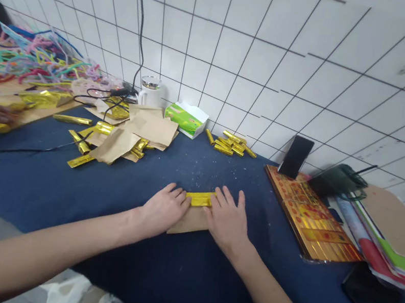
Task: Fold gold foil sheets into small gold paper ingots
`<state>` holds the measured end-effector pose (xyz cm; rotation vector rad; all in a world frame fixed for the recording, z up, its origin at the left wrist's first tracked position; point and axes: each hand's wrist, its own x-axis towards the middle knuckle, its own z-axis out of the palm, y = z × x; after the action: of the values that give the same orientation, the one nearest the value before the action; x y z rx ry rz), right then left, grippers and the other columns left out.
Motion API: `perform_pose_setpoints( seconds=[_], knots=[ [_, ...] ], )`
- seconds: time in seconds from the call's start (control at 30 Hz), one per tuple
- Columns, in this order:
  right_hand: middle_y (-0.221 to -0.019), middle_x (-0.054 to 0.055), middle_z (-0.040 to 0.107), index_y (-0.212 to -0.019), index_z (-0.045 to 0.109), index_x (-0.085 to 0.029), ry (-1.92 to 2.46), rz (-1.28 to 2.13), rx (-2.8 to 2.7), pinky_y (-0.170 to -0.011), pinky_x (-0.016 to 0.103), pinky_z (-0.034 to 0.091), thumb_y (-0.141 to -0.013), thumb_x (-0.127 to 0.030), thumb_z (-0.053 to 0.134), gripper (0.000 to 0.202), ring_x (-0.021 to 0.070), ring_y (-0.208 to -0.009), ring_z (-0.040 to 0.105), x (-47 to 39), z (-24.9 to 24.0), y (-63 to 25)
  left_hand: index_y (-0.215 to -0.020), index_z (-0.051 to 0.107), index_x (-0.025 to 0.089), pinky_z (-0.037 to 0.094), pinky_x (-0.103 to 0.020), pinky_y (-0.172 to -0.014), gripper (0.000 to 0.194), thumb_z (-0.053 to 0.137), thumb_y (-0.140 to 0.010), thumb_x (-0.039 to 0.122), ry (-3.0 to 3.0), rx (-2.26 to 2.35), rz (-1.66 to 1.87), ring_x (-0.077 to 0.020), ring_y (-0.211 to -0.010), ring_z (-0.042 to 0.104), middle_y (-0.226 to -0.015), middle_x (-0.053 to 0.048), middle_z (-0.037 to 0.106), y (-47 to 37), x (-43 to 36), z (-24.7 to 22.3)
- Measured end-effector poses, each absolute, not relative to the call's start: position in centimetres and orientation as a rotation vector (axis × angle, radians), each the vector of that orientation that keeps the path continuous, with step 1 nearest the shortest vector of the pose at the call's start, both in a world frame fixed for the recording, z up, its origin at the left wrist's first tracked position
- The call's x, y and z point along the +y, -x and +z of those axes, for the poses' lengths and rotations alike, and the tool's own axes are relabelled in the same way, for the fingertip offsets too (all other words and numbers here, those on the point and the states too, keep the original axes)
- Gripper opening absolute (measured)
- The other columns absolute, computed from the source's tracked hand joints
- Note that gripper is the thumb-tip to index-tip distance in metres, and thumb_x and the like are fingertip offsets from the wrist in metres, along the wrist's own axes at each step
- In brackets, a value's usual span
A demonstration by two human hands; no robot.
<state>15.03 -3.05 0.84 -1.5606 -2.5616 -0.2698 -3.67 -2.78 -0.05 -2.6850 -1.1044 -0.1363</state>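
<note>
Worktop point(64, 190), dark blue, spreads before us. Right of the brown paper point(190, 222) lies an orange-and-gold pack point(316, 217). Our left hand point(165, 210) and right hand point(229, 223) flank the paper, fingers curved, holding both ends of the gold foil strip point(200, 199) along its far edge. Beyond the paper, small gold rolls point(226, 143) lie heaped.
</note>
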Motion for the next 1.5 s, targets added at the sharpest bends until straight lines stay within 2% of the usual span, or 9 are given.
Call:
perform_pose_setpoints(
  seconds=[0.2,0.53,0.73,0.83,0.93,1.03,1.2,1.3,1.5],
  knots=[
    [-0.134,0.01,0.04,-0.128,0.041,-0.011,1.283,0.095,-2.717,-0.103,0.041,0.027,-0.088,-0.032,0.032,0.045,0.0212,-0.125,0.032,-3.6,-0.5,-13.9,-0.112,0.052,0.002,0.038,-0.039,-0.091,0.034,0.041,-0.082,0.014,2.642,-1.109,-0.142,-0.0268,-0.11,0.049,-0.116,-0.019,0.054,2.8,-3.8,-1.3],
    [-0.138,0.014,0.032,-0.13,0.038,-0.009,1.465,0.187,-2.648,-0.105,0.042,0.023,-0.087,-0.043,0.032,0.055,0.0214,-0.128,0.025,-3.6,-1.7,-17.5,-0.118,0.046,0.005,0.039,-0.036,-0.093,0.037,0.038,-0.082,0.009,2.752,-1.137,-0.078,-0.025,-0.119,0.041,-0.126,-0.021,0.045,3.5,-3.7,-1.3],
    [-0.142,0.016,0.023,-0.132,0.033,-0.013,1.423,0.461,-2.666,-0.105,0.046,0.018,-0.066,-0.059,0.055,0.083,0.025,-0.131,0.015,-4.1,-0.6,-18.7,-0.126,0.038,0.01,0.03,-0.032,-0.099,0.042,0.038,-0.084,0.01,2.899,-0.991,-0.05,-0.0213,-0.126,0.03,-0.134,-0.015,0.037,4.7,-1.1,-0.9],
    [-0.143,0.015,0.021,-0.126,0.039,-0.015,1.377,0.566,-2.632,-0.106,0.048,0.014,-0.065,-0.053,0.059,0.074,0.0249,-0.132,0.012,-4.5,-0.3,-19.3,-0.124,0.04,0.013,0.027,-0.033,-0.1,0.041,0.037,-0.083,0.009,2.923,-0.933,-0.056,-0.0202,-0.127,0.027,-0.134,-0.013,0.037,4.9,0.1,-0.6],
    [-0.142,0.014,0.023,-0.12,0.043,-0.016,1.352,0.61,-2.562,-0.106,0.047,0.013,-0.074,-0.04,0.056,0.054,0.0223,-0.132,0.012,-4.8,-0.2,-19.6,-0.118,0.046,0.013,0.033,-0.033,-0.094,0.037,0.039,-0.082,0.01,2.901,-1.016,-0.097,-0.0214,-0.119,0.036,-0.125,-0.014,0.043,4.5,0.1,0.1],
    [-0.142,0.013,0.025,-0.115,0.048,-0.017,1.337,0.642,-2.523,-0.106,0.047,0.013,-0.079,-0.035,0.051,0.041,0.021,-0.132,0.013,-4.8,-0.3,-19.6,-0.11,0.052,0.014,0.039,-0.031,-0.085,0.033,0.047,-0.079,0.025,2.97,-1.121,-0.124,-0.0208,-0.098,0.046,-0.104,-0.011,0.049,4.0,-0.6,1.1],
    [-0.14,0.011,0.03,-0.11,0.057,-0.021,1.337,0.667,-2.473,-0.105,0.049,0.016,-0.087,-0.038,0.039,0.034,0.0206,-0.131,0.018,-4.5,-0.3,-19.6,-0.106,0.055,0.011,0.039,-0.033,-0.081,0.073,0.056,-0.058,0.066,3.092,-1.171,-0.105,-0.0238,-0.091,0.045,-0.097,-0.01,0.047,3.8,-0.9,2.5],
    [-0.138,0.008,0.033,-0.107,0.06,-0.023,1.337,0.672,-2.455,-0.104,0.05,0.018,-0.089,-0.036,0.033,0.034,0.0209,-0.13,0.022,-4.4,-0.3,-19.6,-0.104,0.056,0.012,0.039,-0.031,-0.078,0.063,0.056,-0.065,0.061,3.136,-1.184,-0.037,-0.0231,-0.089,0.048,-0.09,-0.009,0.051,3.7,-0.3,2.8],
    [-0.133,0.008,0.041,-0.103,0.062,-0.023,1.373,0.625,-2.384,-0.103,0.049,0.022,-0.089,-0.034,0.035,0.032,0.02,-0.126,0.03,-4.4,-0.5,-19.4,-0.096,0.057,0.016,0.04,-0.026,-0.075,0.023,0.04,-0.086,0.028,3.338,-1.152,-0.035,-0.0172,-0.086,0.057,-0.09,-0.006,0.061,3.9,1.0,2.6]
  ],
)
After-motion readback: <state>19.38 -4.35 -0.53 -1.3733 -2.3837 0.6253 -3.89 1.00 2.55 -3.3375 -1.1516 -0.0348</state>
